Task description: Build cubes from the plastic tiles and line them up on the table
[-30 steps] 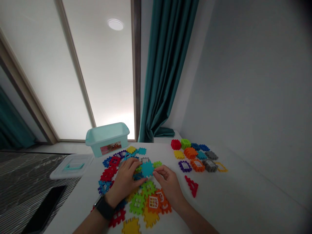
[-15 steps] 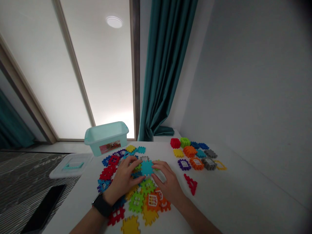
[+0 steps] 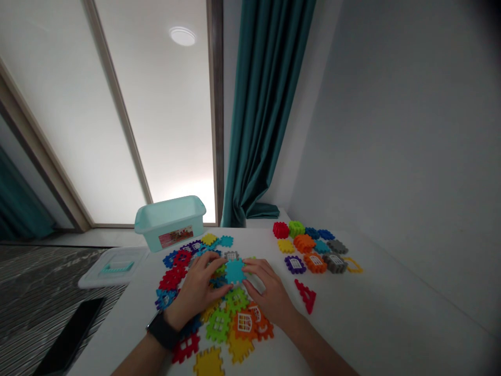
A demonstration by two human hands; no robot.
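Note:
A light-blue notched building tile (image 3: 235,271) is held between both hands above a spread of plastic tiles. My left hand (image 3: 199,282), with a black watch (image 3: 162,330) on its wrist, pinches the tile's left side with thumb and fingers. From the right, my right hand (image 3: 270,292) grips the opposite edge the same way. Just below the fingers lie green tiles (image 3: 219,325), an orange tile with a white window (image 3: 245,322) and a yellow tile (image 3: 209,361). Red tiles (image 3: 173,278) lie left of my left hand.
Sorted tiles, among them an orange one (image 3: 304,243), sit in rows at the right. A red triangular piece (image 3: 305,295) lies nearer. At the back left stands a mint bin (image 3: 172,224). Its apparent lid (image 3: 113,267) and a black flat object (image 3: 70,337) are at the left.
Almost nothing differs. Both hands keep their hold on the light-blue tile, and the whole view has shifted very slightly.

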